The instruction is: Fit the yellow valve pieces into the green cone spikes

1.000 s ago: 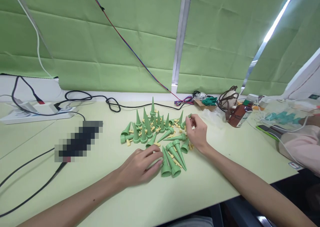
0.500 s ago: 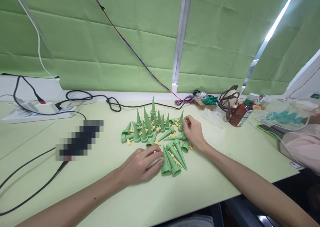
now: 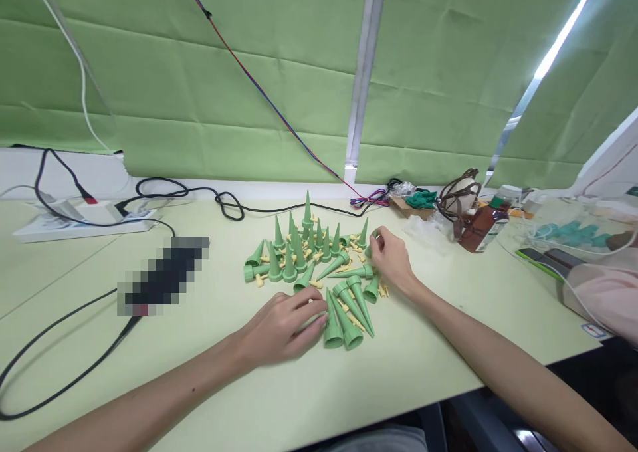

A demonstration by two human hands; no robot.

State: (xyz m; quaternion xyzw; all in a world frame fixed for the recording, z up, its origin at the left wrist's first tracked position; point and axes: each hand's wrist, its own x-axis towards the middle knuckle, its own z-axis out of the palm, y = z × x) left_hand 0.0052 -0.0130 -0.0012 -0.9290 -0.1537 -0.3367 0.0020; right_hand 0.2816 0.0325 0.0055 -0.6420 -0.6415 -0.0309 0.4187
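Many green plastic cones [image 3: 302, 259] lie and stand in a pile on the table, with small yellow plastic valves [image 3: 260, 280] among them. My left hand [image 3: 286, 326] rests at the front of the pile, fingers curled and the thumb near the index tip. Its fingertips meet the edge of a lying green cone [image 3: 333, 329]; what is inside the fingers is hidden. At the pile's right side, my right hand [image 3: 393, 258] pinches a green cone [image 3: 369, 249], mostly covered by the fingers. Just left of it, another green cone [image 3: 363, 234] stands upright.
A black cable [image 3: 279, 209] runs along the back to a white power strip [image 3: 84, 223]. A blurred dark device [image 3: 164, 276] lies left. Rightward are a cardboard box [image 3: 406, 207], a brown bottle [image 3: 482, 226], a phone [image 3: 541, 264] and another person's pink sleeve [image 3: 601, 296].
My right hand has shifted slightly right, away from the upright cone it was touching, and green now shows at its fingertips. My left hand keeps its place. The view has shifted slightly.
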